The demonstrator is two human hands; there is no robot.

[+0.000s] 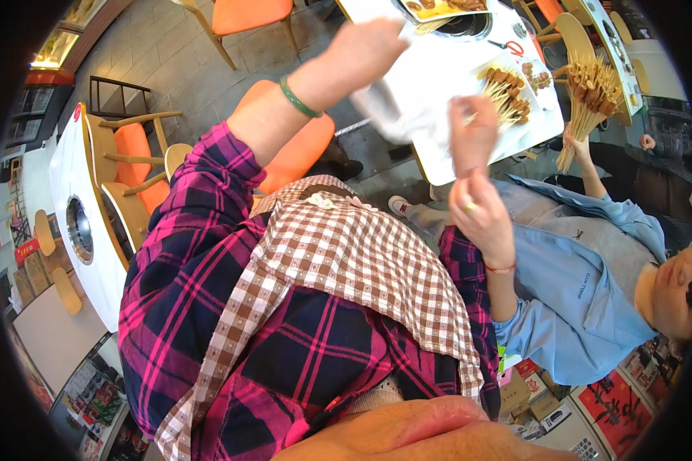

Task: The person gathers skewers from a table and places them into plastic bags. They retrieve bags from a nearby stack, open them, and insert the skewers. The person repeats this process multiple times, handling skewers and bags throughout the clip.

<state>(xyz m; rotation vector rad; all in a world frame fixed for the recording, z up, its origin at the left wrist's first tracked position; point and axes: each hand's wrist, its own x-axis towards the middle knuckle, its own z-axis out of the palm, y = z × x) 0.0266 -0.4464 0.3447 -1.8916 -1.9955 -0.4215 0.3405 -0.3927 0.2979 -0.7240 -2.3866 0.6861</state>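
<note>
My left hand (375, 49), with a green bangle at the wrist, reaches over the near-left edge of a white table (536, 135). Its fingers look curled, but blur hides whether they grip anything. A blurred white sheet or cloth (395, 112) hangs between my two hands; which hand holds it is unclear. My right hand (474, 129), also blurred, is beside a tray of skewered brown food (507, 95). Another person's hand (481, 216), wearing a ring, appears at my right wrist; whether it touches is hard to see.
That person, in a blue jacket (576, 299), stands at my right and raises a large bunch of skewers (594, 92). Red-handled scissors (513, 47) lie on the table near another food tray (450, 7). Orange chairs (300, 150) stand at my left.
</note>
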